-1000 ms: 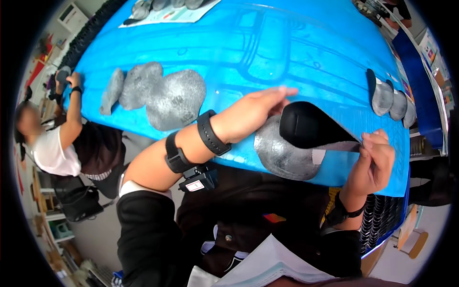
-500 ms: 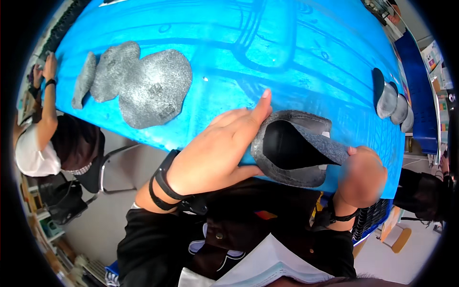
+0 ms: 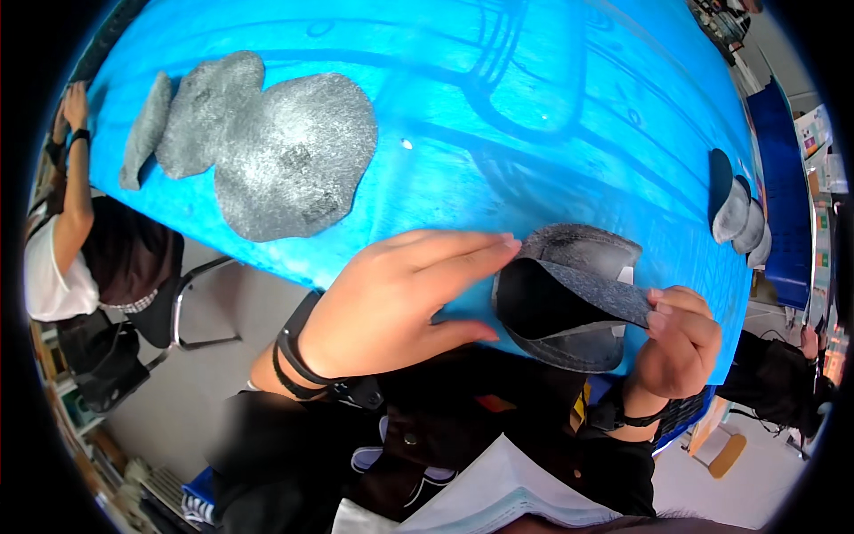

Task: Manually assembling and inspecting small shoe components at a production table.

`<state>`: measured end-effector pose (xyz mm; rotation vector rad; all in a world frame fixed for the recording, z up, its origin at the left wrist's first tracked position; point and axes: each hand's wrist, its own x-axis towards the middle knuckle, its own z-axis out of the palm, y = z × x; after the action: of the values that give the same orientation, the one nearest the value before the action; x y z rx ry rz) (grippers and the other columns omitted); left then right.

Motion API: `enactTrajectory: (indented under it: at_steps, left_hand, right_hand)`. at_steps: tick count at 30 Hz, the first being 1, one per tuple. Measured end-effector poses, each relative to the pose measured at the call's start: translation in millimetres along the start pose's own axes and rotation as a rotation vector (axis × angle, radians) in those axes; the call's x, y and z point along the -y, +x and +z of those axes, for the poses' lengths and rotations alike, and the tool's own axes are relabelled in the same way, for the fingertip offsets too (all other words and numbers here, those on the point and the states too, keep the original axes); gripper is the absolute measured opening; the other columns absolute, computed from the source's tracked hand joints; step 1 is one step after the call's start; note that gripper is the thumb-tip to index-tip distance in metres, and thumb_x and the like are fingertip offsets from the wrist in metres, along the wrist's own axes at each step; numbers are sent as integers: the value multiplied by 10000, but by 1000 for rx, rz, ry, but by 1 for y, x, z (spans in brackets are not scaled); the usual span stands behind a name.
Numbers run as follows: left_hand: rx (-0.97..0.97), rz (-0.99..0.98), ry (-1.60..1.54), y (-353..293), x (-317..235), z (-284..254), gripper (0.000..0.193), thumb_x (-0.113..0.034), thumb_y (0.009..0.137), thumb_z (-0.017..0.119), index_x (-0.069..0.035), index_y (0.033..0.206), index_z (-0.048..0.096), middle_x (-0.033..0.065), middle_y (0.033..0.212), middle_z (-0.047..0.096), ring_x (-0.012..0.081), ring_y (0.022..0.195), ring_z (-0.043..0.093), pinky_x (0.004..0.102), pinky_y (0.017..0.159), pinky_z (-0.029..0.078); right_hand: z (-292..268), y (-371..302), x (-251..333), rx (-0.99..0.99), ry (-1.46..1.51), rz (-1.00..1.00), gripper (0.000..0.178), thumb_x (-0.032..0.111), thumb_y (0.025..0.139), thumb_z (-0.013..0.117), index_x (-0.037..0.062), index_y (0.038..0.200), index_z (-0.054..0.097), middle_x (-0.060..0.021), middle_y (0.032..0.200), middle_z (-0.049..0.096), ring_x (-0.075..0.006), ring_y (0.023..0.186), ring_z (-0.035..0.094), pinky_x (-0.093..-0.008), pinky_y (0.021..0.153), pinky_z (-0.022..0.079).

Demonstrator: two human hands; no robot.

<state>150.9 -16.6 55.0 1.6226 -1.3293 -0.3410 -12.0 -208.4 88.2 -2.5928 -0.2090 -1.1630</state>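
Close to the table's near edge lies a rounded grey felt-like piece with a stitched rim. A grey flap with a black inner face is curled up from it into a hollow, and a small white patch shows at its right side. My right hand pinches the narrow right end of this flap between thumb and fingers. At the left side, my left hand has its fingers stretched out and thumb apart. Its fingertips reach the piece's upper left rim; whether they press on it I cannot tell.
Several flat grey pieces lie overlapping on the blue table at the left. More grey and black pieces sit at the right edge, beside a dark blue bin. Another person's arm rests at the table's left edge.
My left hand has drawn back a little left and down from the piece, its raised finger now lowered. The grey piece sits slightly lower and further right in view; my right hand still pinches the flap.
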Motion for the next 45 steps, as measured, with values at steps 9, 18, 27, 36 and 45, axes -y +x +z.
enactTrajectory:
  at_steps: [9,18,27,36,45]
  left_hand:
    - [-25,54,84,0,2,2,552,-127,516,734,-34,1034,567,93,996,566,267,980,515,371,839,425]
    - [-44,64,39,-1,3,5,507,-127,519,733,-26,993,586,91,959,576,266,965,526,384,856,422]
    - [-59,67,26,-2,4,8,438,-123,541,723,-24,952,605,88,932,581,255,948,535,372,842,432]
    - [-62,75,30,-1,4,10,425,-119,548,717,-25,948,608,86,919,587,253,936,539,366,833,436]
    - [-57,73,55,0,4,10,416,-123,555,713,-27,946,607,79,918,590,247,937,539,362,831,439]
  right_hand:
    - [-3,0,1,43,-20,10,166,23,543,638,14,693,565,-77,713,497,-251,627,584,-326,516,471]
    - [-4,-2,4,40,-30,-12,159,40,554,638,26,694,564,-75,709,494,-236,603,578,-308,488,471]
    - [-3,-3,4,40,-25,-18,164,44,563,641,27,705,562,-70,701,497,-223,592,576,-297,471,471]
    - [-3,-4,4,37,-17,-12,175,36,553,645,23,704,557,-71,711,494,-228,586,574,-301,470,470]
    - [-4,-5,4,49,-10,-3,187,24,537,646,21,701,556,-71,719,494,-229,590,574,-303,475,470]
